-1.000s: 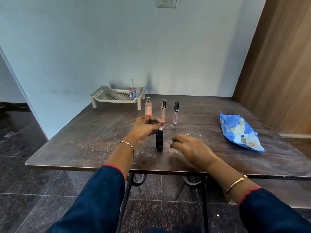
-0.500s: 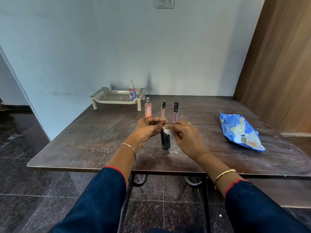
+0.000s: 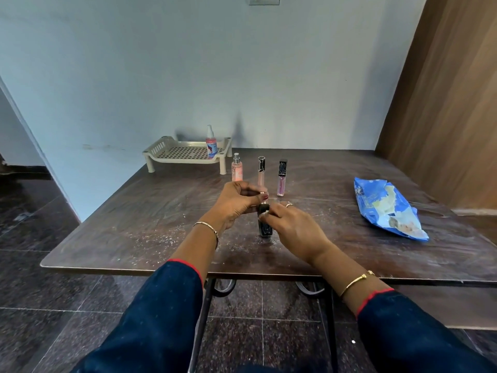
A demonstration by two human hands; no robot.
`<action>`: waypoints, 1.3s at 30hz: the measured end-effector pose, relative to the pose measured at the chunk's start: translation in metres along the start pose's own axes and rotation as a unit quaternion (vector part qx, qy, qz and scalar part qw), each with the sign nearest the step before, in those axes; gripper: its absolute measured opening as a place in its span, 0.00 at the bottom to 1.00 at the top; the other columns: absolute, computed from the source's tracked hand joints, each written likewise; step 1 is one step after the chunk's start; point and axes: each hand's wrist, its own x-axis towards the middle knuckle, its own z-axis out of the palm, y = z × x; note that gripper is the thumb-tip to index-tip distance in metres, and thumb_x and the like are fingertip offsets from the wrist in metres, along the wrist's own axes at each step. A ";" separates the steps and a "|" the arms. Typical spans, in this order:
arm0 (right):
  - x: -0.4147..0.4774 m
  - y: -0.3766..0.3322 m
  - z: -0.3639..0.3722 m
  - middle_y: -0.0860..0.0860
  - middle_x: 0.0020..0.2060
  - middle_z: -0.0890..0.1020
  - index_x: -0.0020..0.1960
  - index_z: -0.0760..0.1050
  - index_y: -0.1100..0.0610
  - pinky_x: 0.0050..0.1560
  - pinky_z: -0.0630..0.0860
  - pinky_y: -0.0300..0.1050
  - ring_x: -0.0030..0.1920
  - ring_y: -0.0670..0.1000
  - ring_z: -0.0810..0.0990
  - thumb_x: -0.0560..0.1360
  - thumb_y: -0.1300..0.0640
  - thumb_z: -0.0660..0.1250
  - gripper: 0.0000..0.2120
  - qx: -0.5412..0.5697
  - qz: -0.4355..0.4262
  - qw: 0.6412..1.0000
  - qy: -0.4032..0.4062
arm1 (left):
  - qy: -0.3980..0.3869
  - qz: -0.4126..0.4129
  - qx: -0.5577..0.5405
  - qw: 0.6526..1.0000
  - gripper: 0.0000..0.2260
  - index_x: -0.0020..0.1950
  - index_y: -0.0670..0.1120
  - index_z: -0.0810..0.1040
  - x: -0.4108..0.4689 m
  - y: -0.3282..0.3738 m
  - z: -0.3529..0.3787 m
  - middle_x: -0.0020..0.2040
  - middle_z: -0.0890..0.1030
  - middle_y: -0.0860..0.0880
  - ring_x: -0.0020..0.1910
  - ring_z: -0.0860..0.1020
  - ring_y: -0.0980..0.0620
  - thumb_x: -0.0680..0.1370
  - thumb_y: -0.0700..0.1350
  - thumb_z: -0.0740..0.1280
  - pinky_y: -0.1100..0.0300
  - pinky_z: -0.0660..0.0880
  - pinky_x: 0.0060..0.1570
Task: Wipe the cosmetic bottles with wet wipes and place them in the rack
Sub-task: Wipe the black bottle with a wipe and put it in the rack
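rack (image 3: 172,155) back left on table (image 3: 134,211), wipes packet (image 3: 387,208) right

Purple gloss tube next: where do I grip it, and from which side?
Pinch the purple gloss tube across its black cap, coming from the right. It stands upright and slim, so a low push could tip it, and the peach gloss tube stands close on its left.

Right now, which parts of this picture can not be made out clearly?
1. Head view: the top of the black rectangular bottle is covered by the left hand and right hand.
2. Head view: the white wet wipe shows only as a scrap between the right hand's fingers.
3. Head view: the label on the small white spray bottle in the beige plastic rack is too small to read.
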 end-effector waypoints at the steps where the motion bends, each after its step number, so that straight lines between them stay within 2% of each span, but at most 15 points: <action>1: -0.004 -0.002 -0.001 0.55 0.45 0.78 0.50 0.79 0.60 0.29 0.78 0.48 0.40 0.55 0.77 0.68 0.70 0.70 0.13 0.005 -0.004 1.000 -0.009 | 0.000 0.000 0.001 1.000 0.06 0.44 0.40 0.82 0.001 0.000 0.000 0.41 0.84 0.45 0.39 0.83 0.53 0.69 0.33 0.73 0.60 0.81 0.38; 5: -0.016 -0.005 0.000 0.54 0.45 0.79 0.50 0.80 0.58 0.29 0.76 0.47 0.39 0.54 0.78 0.68 0.66 0.72 0.12 0.011 -0.019 0.999 -0.037 | -0.007 0.002 0.008 1.000 0.07 0.47 0.38 0.81 0.000 0.000 0.000 0.43 0.84 0.44 0.38 0.83 0.56 0.70 0.34 0.73 0.63 0.79 0.36; 10: -0.018 -0.002 0.000 0.52 0.45 0.79 0.47 0.81 0.56 0.30 0.78 0.47 0.40 0.53 0.78 0.67 0.67 0.72 0.10 0.004 -0.036 0.997 -0.067 | -0.014 0.001 0.004 1.000 0.07 0.47 0.39 0.81 -0.003 0.001 0.001 0.43 0.83 0.44 0.37 0.83 0.56 0.70 0.33 0.72 0.64 0.79 0.35; 14: 0.001 0.006 0.001 0.52 0.47 0.79 0.50 0.79 0.58 0.37 0.79 0.50 0.40 0.54 0.79 0.71 0.68 0.70 0.10 0.022 0.033 0.999 -0.017 | -0.015 -0.002 0.002 1.000 0.07 0.46 0.39 0.81 -0.004 0.003 0.001 0.40 0.84 0.46 0.37 0.83 0.54 0.70 0.32 0.73 0.63 0.79 0.36; 17: 0.011 0.007 0.000 0.53 0.42 0.77 0.49 0.77 0.59 0.32 0.76 0.48 0.36 0.54 0.76 0.71 0.68 0.71 0.09 0.028 0.062 0.997 0.038 | -0.009 -0.002 0.002 1.000 0.06 0.44 0.40 0.81 -0.006 0.004 0.001 0.36 0.84 0.48 0.35 0.83 0.55 0.70 0.32 0.73 0.63 0.80 0.35; 19: 0.009 0.003 0.001 0.53 0.41 0.77 0.48 0.77 0.59 0.31 0.74 0.47 0.35 0.54 0.75 0.70 0.69 0.71 0.09 0.040 0.072 0.995 0.055 | -0.008 0.000 0.000 1.000 0.06 0.44 0.40 0.81 -0.007 0.004 0.001 0.37 0.84 0.47 0.35 0.83 0.55 0.70 0.32 0.73 0.63 0.79 0.35; 24: -0.011 -0.004 0.008 0.53 0.44 0.77 0.48 0.78 0.59 0.32 0.78 0.49 0.37 0.53 0.77 0.70 0.68 0.71 0.09 0.030 0.063 0.998 0.002 | -0.010 0.003 0.006 1.000 0.07 0.45 0.40 0.81 -0.006 0.003 0.001 0.42 0.83 0.44 0.39 0.83 0.54 0.70 0.32 0.72 0.63 0.80 0.37; 29: -0.013 -0.006 0.003 0.51 0.47 0.77 0.48 0.79 0.58 0.30 0.77 0.47 0.37 0.52 0.77 0.70 0.67 0.70 0.08 0.010 0.040 0.998 -0.040 | -0.013 0.005 0.012 1.000 0.07 0.45 0.41 0.81 -0.008 0.005 0.003 0.40 0.83 0.46 0.38 0.82 0.55 0.70 0.32 0.72 0.64 0.79 0.37; 34: 0.008 -0.002 -0.005 0.53 0.44 0.77 0.48 0.77 0.59 0.27 0.73 0.45 0.34 0.53 0.75 0.67 0.69 0.73 0.12 -0.001 0.073 0.997 0.034 | -0.021 0.003 0.017 1.000 0.06 0.43 0.41 0.81 -0.009 0.007 0.004 0.37 0.83 0.47 0.35 0.81 0.55 0.70 0.32 0.72 0.63 0.80 0.36; 39: 0.000 -0.003 -0.002 0.52 0.46 0.77 0.49 0.79 0.59 0.31 0.78 0.48 0.37 0.53 0.77 0.69 0.69 0.71 0.11 0.026 0.046 0.999 0.009 | -0.010 -0.003 0.012 1.000 0.05 0.44 0.40 0.81 -0.007 -0.002 0.002 0.40 0.83 0.45 0.38 0.82 0.53 0.70 0.33 0.72 0.60 0.81 0.38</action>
